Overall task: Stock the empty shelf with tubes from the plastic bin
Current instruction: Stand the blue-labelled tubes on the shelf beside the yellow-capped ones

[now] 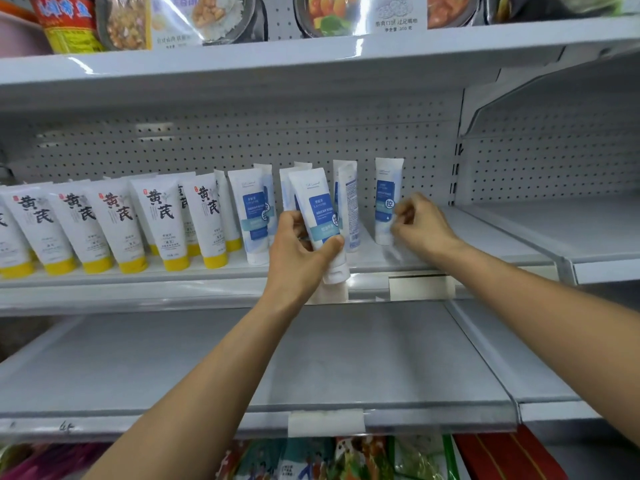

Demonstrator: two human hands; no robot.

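My left hand (300, 247) is shut on a white tube with a blue label (320, 216), held tilted at the front edge of the middle shelf (478, 233), its cap over the rail. My right hand (420, 221) touches the lower part of the rightmost blue-label tube (387, 188), which stands upright; its fingers are loosely curled beside the tube, not clearly gripping. Several more blue-label tubes (251, 209) stand between them and to the left. The plastic bin is out of view.
A row of white tubes with yellow caps (119, 220) fills the left of the same shelf. A bare lower shelf (311, 358) lies beneath my arms. Food packs sit on the top shelf (207, 60). Another shelf bay (571, 230) adjoins at the right.
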